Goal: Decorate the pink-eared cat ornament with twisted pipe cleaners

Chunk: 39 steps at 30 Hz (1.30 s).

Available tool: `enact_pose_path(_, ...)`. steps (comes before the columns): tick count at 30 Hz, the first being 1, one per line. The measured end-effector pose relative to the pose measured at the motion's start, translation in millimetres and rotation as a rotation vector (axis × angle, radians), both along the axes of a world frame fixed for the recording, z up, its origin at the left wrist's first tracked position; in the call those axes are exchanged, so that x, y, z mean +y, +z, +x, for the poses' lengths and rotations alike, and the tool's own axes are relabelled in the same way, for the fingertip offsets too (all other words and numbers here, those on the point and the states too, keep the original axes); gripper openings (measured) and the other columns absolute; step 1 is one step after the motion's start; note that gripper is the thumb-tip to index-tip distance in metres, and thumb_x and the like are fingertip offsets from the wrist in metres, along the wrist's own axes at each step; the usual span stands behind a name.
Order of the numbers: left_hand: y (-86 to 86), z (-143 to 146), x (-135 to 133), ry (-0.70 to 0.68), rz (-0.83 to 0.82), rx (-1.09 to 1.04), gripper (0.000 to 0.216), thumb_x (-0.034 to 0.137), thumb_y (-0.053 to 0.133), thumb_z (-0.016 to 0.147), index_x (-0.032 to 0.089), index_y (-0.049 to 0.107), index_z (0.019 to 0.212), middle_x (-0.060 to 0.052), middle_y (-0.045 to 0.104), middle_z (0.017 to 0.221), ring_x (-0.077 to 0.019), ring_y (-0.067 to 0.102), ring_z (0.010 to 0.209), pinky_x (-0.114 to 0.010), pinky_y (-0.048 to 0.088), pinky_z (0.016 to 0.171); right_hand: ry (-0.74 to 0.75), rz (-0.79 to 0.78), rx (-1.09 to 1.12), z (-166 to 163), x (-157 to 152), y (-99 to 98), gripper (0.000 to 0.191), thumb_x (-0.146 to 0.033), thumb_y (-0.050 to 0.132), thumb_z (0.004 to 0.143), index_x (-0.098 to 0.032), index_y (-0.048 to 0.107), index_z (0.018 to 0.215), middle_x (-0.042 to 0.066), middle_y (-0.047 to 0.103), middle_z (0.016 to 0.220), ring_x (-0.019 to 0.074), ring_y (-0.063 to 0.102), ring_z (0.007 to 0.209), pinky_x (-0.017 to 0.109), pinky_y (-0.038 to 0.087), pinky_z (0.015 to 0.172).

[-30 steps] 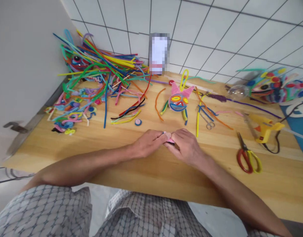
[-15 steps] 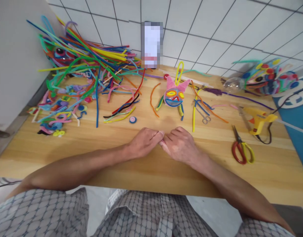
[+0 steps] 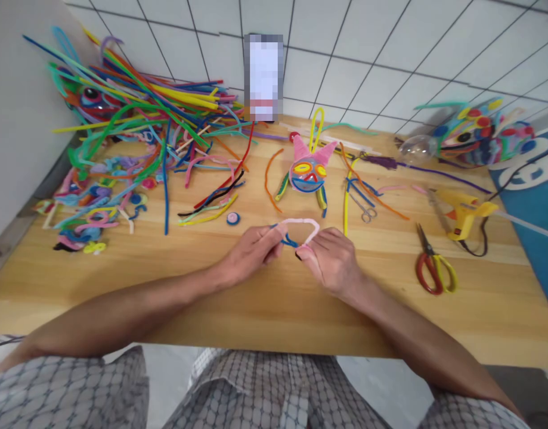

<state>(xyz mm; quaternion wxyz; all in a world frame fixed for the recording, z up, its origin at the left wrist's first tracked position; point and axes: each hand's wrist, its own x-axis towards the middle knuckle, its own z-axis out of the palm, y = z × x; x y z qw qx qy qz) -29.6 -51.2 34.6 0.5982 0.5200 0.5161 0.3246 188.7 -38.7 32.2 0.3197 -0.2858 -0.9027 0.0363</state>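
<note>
A pink pipe cleaner arches between my two hands above the front half of the table. My left hand pinches its left end, where a blue pipe cleaner also shows by the fingertips. Closed around the other end is my right hand, with a small black tip at its thumb. How the pink and blue pieces join is hidden by the fingers. Just beyond my hands lies a round figure with pink ears, yellow eyes, a blue mouth and a yellow loop on top.
A heap of pipe cleaners fills the back left, with curled pieces before it. Scissors and a yellow glue gun lie right. A phone leans on the tiled wall. A small blue-and-pink coil sits left of centre.
My hands have moved slightly apart, and the pink and blue pipe cleaners now show between them. The whole view has shifted a little.
</note>
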Motion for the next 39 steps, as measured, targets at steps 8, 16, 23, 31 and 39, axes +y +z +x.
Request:
enact_pose_path(8, -10.7, -7.3, 16.0, 0.187, 0.116, 0.017, 0.045, 0.057, 0.053, 0.098, 0.016, 0.067, 0.086, 0.004, 0.050, 0.054, -0.0100, 0.042, 0.046, -0.023, 0.032, 0.047, 0.154, -0.320, 0.160, 5.3, 11.9, -16.1, 0.045, -0.028, 0.043, 0.111, -0.019, 0.064, 0.072, 0.001, 0.062, 0.061, 0.0149, 0.053, 0.059, 0.033, 0.041, 0.067)
enact_pose_path(16, -5.5, -16.7, 23.9, 0.159, 0.116, -0.107, 0.027, 0.041, 0.075, 0.086, 0.016, 0.073, 0.098, 0.005, 0.054, 0.057, -0.0094, 0.047, 0.049, -0.021, 0.036, 0.050, 0.119, -0.703, 0.490, 9.1, 6.5, -14.3, 0.050, -0.042, 0.046, 0.110, -0.020, 0.070, 0.073, 0.004, 0.070, 0.067, 0.0173, 0.063, 0.066, 0.034, 0.047, 0.068)
enact_pose_path(23, 13.8, -19.9, 26.4, 0.314, -0.055, -0.498, 0.049, 0.053, 0.092, 0.070, 0.017, 0.060, 0.077, 0.003, 0.058, 0.070, -0.0071, 0.050, 0.053, -0.018, 0.037, 0.045, 0.134, -0.982, 0.511, 6.9, 5.7, -14.5, 0.057, -0.057, 0.051, 0.106, -0.019, 0.071, 0.069, 0.004, 0.071, 0.067, 0.0161, 0.064, 0.063, 0.030, 0.048, 0.063)
enact_pose_path(31, 4.1, -27.3, 36.1, 0.288, 0.025, -0.320, 0.054, 0.063, 0.084, 0.076, 0.018, 0.055, 0.068, 0.004, 0.048, 0.061, -0.0065, 0.041, 0.047, -0.019, 0.029, 0.041, 0.192, -1.063, 0.487, 5.2, 3.3, -13.7, 0.059, -0.061, 0.052, 0.104, -0.018, 0.071, 0.068, 0.004, 0.070, 0.065, 0.0154, 0.061, 0.061, 0.029, 0.046, 0.061)
enact_pose_path(39, 17.4, -58.4, 57.1, 0.034, 0.082, -0.092, 0.054, 0.056, 0.086, 0.075, 0.018, 0.050, 0.062, 0.004, 0.045, 0.056, -0.0056, 0.034, 0.046, -0.020, 0.024, 0.042, 0.124, -1.139, 0.581, 10.3, 6.8, -26.2, 0.059, -0.060, 0.056, 0.102, -0.018, 0.070, 0.063, 0.004, 0.068, 0.060, 0.0163, 0.061, 0.059, 0.030, 0.046, 0.062)
